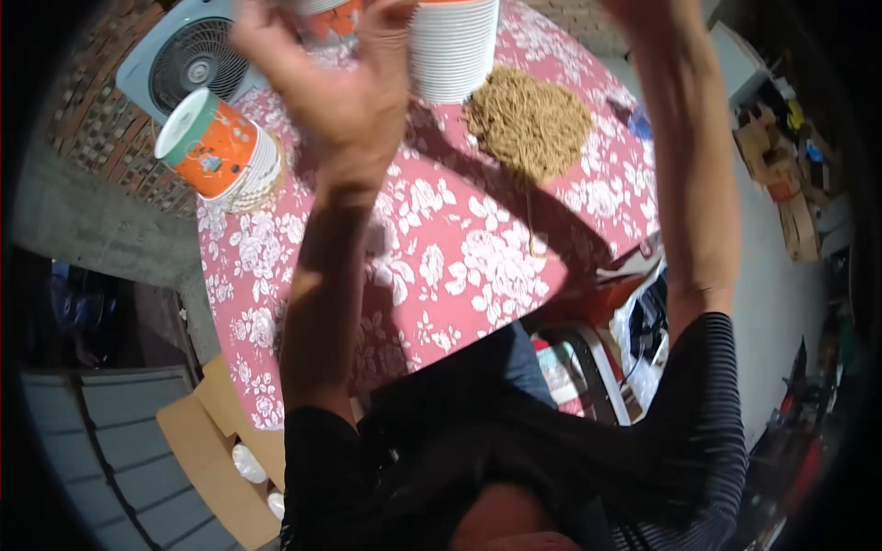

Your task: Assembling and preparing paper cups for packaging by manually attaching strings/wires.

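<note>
My left hand (344,101) is raised over the far part of the table, its thumb and fingers spread apart and slightly blurred, with nothing seen in it. Just beyond it stand a tall stack of white-rimmed paper tubs (452,55) and a partly hidden orange tub (338,20). My right forearm (694,165) reaches up along the right side, and its hand is cut off by the top edge. Between the arms lies a heap of tan twisted cord (533,124), one strand trailing toward me. At the left, an orange, green and white tub stack (216,151) leans over.
A pink cloth with white flowers covers the round table (432,266). A grey-blue fan (193,64) stands behind the tilted tubs. Open cardboard (207,441) lies at lower left. Bags (643,340) and a box sit under the table's right edge; cartons (781,174) line the right.
</note>
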{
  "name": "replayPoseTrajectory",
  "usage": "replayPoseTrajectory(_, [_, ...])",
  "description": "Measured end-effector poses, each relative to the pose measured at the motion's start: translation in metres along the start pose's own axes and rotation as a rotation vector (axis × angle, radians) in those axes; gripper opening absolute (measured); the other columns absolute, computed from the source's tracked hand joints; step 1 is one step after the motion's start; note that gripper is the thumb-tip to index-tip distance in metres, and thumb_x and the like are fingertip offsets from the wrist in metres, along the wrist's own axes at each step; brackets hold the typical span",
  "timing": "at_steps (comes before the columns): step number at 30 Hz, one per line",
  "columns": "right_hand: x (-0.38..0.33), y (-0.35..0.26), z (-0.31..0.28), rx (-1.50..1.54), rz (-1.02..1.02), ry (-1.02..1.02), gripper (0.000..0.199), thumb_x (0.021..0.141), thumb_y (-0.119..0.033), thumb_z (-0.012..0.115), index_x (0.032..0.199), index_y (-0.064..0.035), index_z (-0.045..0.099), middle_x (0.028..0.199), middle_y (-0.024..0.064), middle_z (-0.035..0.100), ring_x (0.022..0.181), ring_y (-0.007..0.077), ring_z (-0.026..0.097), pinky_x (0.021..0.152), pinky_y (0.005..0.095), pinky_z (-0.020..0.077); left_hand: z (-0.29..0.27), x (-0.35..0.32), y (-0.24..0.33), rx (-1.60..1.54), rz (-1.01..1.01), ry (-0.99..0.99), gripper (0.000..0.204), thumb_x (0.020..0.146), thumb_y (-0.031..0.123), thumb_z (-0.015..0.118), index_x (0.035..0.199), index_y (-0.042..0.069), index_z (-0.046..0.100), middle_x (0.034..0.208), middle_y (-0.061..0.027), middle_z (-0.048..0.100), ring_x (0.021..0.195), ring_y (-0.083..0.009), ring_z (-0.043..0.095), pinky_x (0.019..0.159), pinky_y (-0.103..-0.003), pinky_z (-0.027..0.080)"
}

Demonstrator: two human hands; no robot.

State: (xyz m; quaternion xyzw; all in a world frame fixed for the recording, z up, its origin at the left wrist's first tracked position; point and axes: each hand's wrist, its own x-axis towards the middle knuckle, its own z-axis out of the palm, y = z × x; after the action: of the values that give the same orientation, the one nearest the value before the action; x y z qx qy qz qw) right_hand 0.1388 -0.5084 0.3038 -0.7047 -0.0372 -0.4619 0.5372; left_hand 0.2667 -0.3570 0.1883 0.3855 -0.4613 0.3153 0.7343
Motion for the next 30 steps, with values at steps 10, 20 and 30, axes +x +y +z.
replayPoseTrajectory(10, [-0.218, 0.103, -0.045, -0.481, 0.426, -0.261, 0.022, 0.098, -0.025, 0.07, 0.102, -0.0036, 0.077, 0.084, 0.0079, 0.073, 0.073, 0.0116, 0.066, 0.065, 0.0295, 0.0552, -0.134, -0.002, 0.094, 0.576, -0.102, -0.895, 0.02, 0.078, 0.0, 0.079, 0.092, -0.003, 0.064, 0.091, -0.0151, 0.066, 0.089, -0.0327, 0.063, 0.082, -0.037, 0.049])
replayPoseTrajectory(20, [-0.299, 0.081, -0.089, -0.527, 0.604, -0.452, 0.011, 0.093, -0.008, 0.074, 0.098, 0.0022, 0.073, 0.086, 0.0093, 0.072, 0.072, 0.0152, 0.068, 0.066, 0.0332, 0.055, -0.164, -0.058, 0.12, 0.788, -0.333, -1.105, 0.046, 0.072, 0.004, 0.085, 0.113, 0.002, 0.065, 0.131, -0.0185, 0.063, 0.133, -0.041, 0.054, 0.108, -0.047, 0.045])
replayPoseTrajectory(30, [-0.267, 0.151, -0.111, -0.801, 0.57, 0.219, 0.026, 0.095, -0.025, 0.075, 0.1, 0.0005, 0.075, 0.08, 0.0114, 0.076, 0.065, 0.017, 0.069, 0.062, 0.0353, 0.0542, -0.141, -0.098, 0.132, 0.599, -0.215, -0.846, 0.016, 0.093, 0.018, 0.072, 0.101, 0.004, 0.071, 0.122, -0.0155, 0.069, 0.128, -0.0417, 0.058, 0.117, -0.06, 0.034])
